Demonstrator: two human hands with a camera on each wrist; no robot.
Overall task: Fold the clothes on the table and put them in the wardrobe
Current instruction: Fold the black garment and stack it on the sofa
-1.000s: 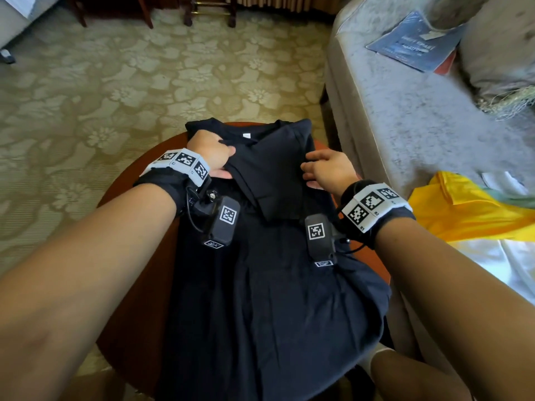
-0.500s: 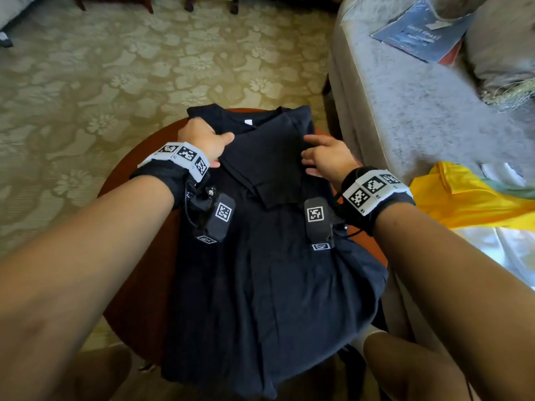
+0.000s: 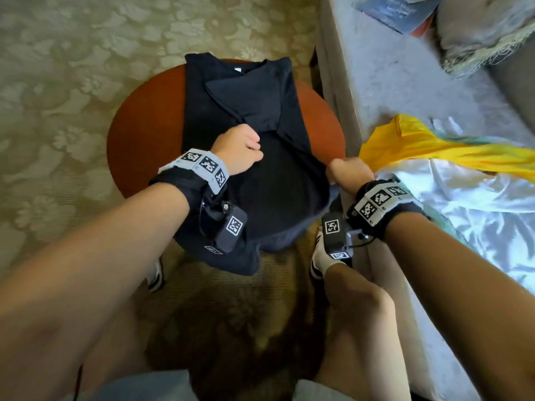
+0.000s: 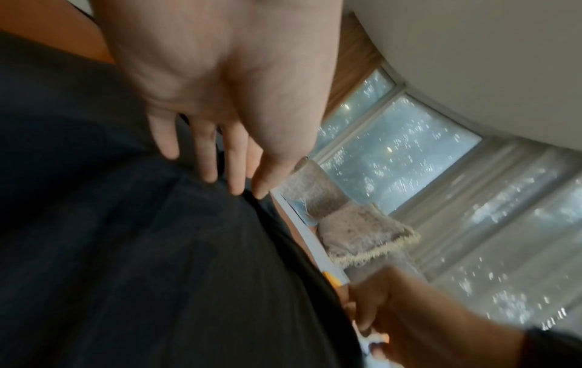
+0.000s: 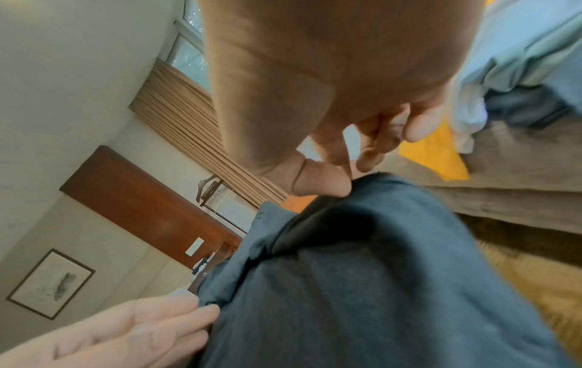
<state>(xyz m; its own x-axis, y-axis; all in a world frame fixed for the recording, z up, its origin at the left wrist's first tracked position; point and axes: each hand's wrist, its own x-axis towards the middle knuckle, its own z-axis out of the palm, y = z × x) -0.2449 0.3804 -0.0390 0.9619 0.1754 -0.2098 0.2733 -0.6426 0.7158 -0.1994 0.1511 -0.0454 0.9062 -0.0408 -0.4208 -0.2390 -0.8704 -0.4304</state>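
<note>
A black T-shirt (image 3: 260,105) lies lengthwise on a round red-brown table (image 3: 139,134), both sleeves folded in over its chest. Its hem hangs off the near edge. My left hand (image 3: 246,146) is at the shirt's middle, fingers curled, pinching a fold of the cloth (image 4: 126,249). At the shirt's right edge my right hand (image 3: 344,172) pinches the fabric (image 5: 378,274) between thumb and forefinger (image 5: 327,184). The cloth between the two hands is drawn up a little.
A grey sofa (image 3: 390,82) stands tight against the table's right side. On it lie a yellow garment (image 3: 419,146), a shiny white one (image 3: 477,204), a blue booklet (image 3: 399,10) and a fringed cushion (image 3: 477,30). Patterned carpet lies to the left. My feet (image 3: 321,256) are under the near edge.
Both hands have left the folded sleeves near the collar, come back toward me to the shirt's middle and taken hold of the cloth. The head view has tilted downward.
</note>
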